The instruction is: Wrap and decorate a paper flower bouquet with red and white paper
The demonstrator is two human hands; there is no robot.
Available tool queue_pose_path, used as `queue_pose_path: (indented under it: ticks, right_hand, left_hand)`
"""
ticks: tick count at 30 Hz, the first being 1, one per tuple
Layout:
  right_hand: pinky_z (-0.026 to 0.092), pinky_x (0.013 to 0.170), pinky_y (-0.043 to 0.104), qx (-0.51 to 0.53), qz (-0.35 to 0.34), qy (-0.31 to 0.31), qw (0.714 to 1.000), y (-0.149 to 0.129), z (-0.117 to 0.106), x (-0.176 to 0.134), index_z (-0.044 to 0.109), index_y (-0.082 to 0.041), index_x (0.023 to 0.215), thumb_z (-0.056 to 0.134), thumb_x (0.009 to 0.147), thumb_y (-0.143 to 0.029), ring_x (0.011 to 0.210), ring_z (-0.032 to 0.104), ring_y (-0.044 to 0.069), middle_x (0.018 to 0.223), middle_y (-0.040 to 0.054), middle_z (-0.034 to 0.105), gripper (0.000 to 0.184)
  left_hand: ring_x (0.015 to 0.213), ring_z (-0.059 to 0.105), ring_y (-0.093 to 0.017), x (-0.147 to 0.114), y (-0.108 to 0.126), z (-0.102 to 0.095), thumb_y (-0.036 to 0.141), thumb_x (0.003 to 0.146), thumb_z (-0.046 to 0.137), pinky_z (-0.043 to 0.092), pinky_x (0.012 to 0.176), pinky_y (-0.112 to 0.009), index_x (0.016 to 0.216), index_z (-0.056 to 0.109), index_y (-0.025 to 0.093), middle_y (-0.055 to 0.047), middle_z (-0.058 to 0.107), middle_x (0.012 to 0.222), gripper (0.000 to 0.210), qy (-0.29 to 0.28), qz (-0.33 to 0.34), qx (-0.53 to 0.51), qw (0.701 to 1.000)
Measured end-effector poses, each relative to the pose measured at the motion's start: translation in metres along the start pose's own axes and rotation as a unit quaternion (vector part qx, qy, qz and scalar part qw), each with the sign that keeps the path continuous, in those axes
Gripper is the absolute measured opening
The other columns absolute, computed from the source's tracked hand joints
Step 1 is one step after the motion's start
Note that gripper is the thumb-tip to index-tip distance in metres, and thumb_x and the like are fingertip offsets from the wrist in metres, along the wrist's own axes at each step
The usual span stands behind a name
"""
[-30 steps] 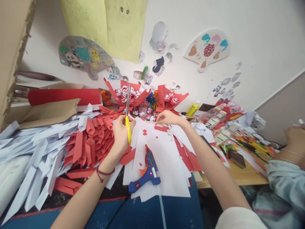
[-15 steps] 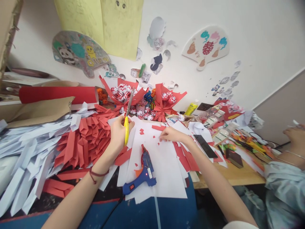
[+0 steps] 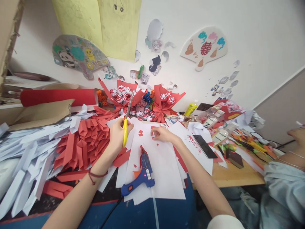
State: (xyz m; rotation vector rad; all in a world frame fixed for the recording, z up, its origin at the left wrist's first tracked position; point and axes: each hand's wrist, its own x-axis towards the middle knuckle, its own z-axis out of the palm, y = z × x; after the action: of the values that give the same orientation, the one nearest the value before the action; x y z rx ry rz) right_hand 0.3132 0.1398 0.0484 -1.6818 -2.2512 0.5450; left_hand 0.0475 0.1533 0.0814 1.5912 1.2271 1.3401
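My left hand (image 3: pixel 118 132) is closed around scissors (image 3: pixel 125 132) with yellow handles, their metal blades pointing up and away from me. My right hand (image 3: pixel 162 134) hovers over a stack of white paper (image 3: pixel 164 171), its fingers curled in close to a red paper piece (image 3: pixel 152 128); whether they pinch anything is hidden. Small red scraps (image 3: pixel 140 133) are scattered on the stack. Nearer to me, a blue hot glue gun (image 3: pixel 143 175) lies on the same paper, its small red light lit.
Folded red strips (image 3: pixel 91 140) and white strips (image 3: pixel 26 168) heap up at left. Paper bouquets (image 3: pixel 121 95) line the wall. On the right are a white sheet (image 3: pixel 188 133) with red scraps, a black phone (image 3: pixel 205 146) and clutter. Another person's sleeve (image 3: pixel 283 187) shows at far right.
My right hand has moved left and slightly up over the paper. On its right, a white sheet with red scraps now covers red paper that showed before. The scissors stay in my left hand.
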Motion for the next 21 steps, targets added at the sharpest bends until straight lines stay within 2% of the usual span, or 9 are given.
queue_pose_path:
  ticks: [6, 11, 16, 21]
  right_hand:
    - [0.034, 0.066, 0.022, -0.001, -0.006, -0.010, 1.000, 0.003, 0.000, 0.002, 0.071, -0.017, 0.084, 0.077, 0.073, -0.015, 0.067, 0.054, 0.011, 0.073, -0.0026, 0.061, 0.012]
    - [0.036, 0.069, 0.023, -0.002, 0.005, 0.028, 1.000, 0.008, 0.000, 0.004, 0.071, -0.016, 0.081, 0.073, 0.076, -0.013, 0.070, 0.055, 0.013, 0.073, -0.0003, 0.063, 0.005]
    - [0.039, 0.073, 0.025, 0.008, 0.009, 0.095, 0.995, 0.000, 0.001, 0.011, 0.070, -0.015, 0.096, 0.062, 0.086, -0.013, 0.077, 0.057, 0.014, 0.089, 0.0049, 0.068, 0.013]
    - [0.040, 0.067, 0.022, 0.036, -0.008, 0.070, 0.997, -0.018, 0.011, 0.031, 0.070, -0.018, 0.104, 0.070, 0.084, -0.022, 0.070, 0.056, 0.011, 0.086, 0.0014, 0.067, 0.020]
  left_hand:
    - [0.059, 0.051, -0.014, 0.000, 0.000, 0.001, 0.030, 0.067, 0.065, 0.036, 0.058, -0.026, 0.070, 0.060, 0.019, 0.004, 0.057, 0.064, 0.012, 0.000, 0.001, 0.001, 1.000]
    - [0.061, 0.052, -0.014, 0.000, 0.000, 0.000, 0.028, 0.066, 0.065, 0.036, 0.059, -0.026, 0.070, 0.060, 0.019, 0.004, 0.058, 0.065, 0.011, -0.003, -0.002, 0.000, 1.000]
    - [0.059, 0.049, -0.014, 0.002, -0.004, 0.001, 0.030, 0.067, 0.065, 0.034, 0.058, -0.026, 0.070, 0.061, 0.019, 0.005, 0.056, 0.063, 0.011, -0.007, -0.008, -0.004, 1.000]
    - [0.057, 0.047, -0.013, 0.002, -0.004, 0.001, 0.031, 0.067, 0.066, 0.032, 0.055, -0.025, 0.069, 0.059, 0.020, 0.005, 0.053, 0.061, 0.013, -0.015, -0.010, -0.011, 1.000]
